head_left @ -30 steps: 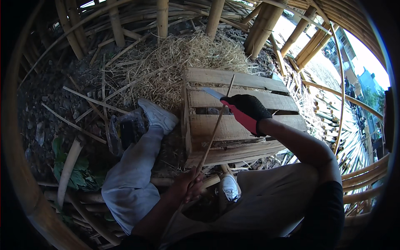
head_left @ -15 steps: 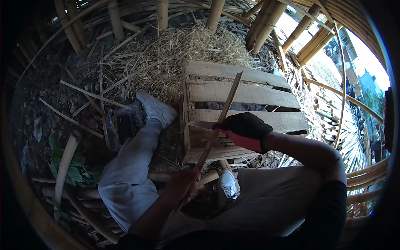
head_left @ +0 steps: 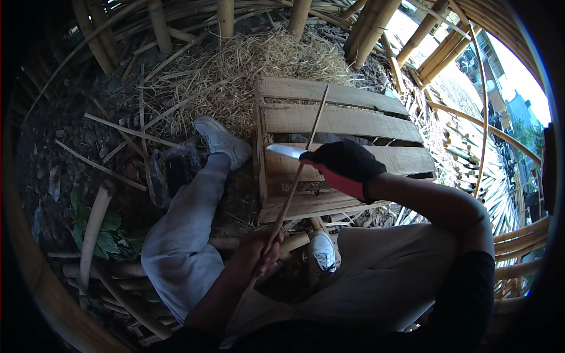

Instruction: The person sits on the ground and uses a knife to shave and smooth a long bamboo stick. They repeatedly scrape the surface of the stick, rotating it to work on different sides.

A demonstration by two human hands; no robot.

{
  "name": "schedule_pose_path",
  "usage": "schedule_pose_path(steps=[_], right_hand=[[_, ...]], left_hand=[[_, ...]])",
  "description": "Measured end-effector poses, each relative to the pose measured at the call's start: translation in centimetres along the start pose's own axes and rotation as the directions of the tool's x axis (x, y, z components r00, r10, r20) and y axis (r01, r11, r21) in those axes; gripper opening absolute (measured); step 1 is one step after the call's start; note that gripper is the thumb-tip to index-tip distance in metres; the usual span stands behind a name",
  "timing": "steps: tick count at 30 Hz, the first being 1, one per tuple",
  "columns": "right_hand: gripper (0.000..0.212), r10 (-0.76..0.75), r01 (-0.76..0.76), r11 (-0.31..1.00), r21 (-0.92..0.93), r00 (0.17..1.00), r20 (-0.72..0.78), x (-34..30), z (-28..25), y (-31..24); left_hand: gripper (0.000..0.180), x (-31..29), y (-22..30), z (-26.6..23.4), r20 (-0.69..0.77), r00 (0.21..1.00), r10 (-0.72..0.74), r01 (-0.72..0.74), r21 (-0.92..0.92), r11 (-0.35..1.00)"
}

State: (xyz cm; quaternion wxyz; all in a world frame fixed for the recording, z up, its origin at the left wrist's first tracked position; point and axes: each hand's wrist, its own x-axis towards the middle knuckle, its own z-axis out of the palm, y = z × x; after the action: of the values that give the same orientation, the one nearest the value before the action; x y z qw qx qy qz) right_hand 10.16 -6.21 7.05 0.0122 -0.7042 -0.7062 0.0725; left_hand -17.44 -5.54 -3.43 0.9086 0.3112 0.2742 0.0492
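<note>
My bare left hand (head_left: 259,253) is closed round the lower part of a thin bamboo strip (head_left: 316,120), which slants up and away over the crate. In a black and red glove, my right hand (head_left: 347,167) grips a knife, its handle hidden in the fist. The pale knife blade (head_left: 285,151) points left and lies across the strip at about its middle; whether the edge touches the strip, I cannot tell. Beneath both is a slatted wooden crate (head_left: 347,120).
Dry straw (head_left: 265,59) is heaped behind the crate. Loose bamboo strips (head_left: 132,134) and a clear plastic bag (head_left: 159,176) lie on the ground at left. Bamboo posts (head_left: 225,20) stand at the back. Cut bamboo poles (head_left: 459,153) are stacked at right. My shoe (head_left: 223,144) is beside the crate.
The strip has turned from its wide face to a narrow edge, its far tip shifting slightly left. The knife blade has tilted and now catches bright light, and my right hand has risen a little.
</note>
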Motion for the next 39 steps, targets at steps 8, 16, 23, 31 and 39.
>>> schedule_pose_path(steps=[8, 16, 23, 31, 39], right_hand=[[0.036, 0.001, -0.003, 0.999, 0.032, 0.999, 0.052, -1.4, 1.2, -1.7], [0.04, 0.052, -0.063, 0.972, 0.228, 0.997, 0.052, -0.6, 0.3, -1.1], [0.032, 0.034, -0.038, 0.999, 0.027, 0.993, 0.111, 1.4, -0.9, -0.4], [0.031, 0.099, -0.099, 0.995, -0.004, 0.991, 0.09, 0.2, -1.3, -1.3], [0.032, 0.062, -0.064, 0.997, 0.034, 0.996, 0.062, 0.4, -0.7, -1.4]], left_hand=[[0.03, -0.2, -0.1, 0.3, -0.092, 0.995, -0.022, 0.026, 0.044, 0.999], [0.029, -0.4, 0.3, 0.7, -0.092, 0.994, -0.065, 0.066, 0.006, 0.998], [0.024, -0.6, 0.3, 0.7, -0.101, 0.995, -0.029, 0.029, 0.0, 1.0], [0.03, -0.7, 0.3, 1.2, -0.127, 0.991, -0.038, 0.039, 0.01, 0.999], [0.036, -0.8, 0.3, 1.3, -0.14, 0.988, -0.069, 0.073, 0.023, 0.997]])
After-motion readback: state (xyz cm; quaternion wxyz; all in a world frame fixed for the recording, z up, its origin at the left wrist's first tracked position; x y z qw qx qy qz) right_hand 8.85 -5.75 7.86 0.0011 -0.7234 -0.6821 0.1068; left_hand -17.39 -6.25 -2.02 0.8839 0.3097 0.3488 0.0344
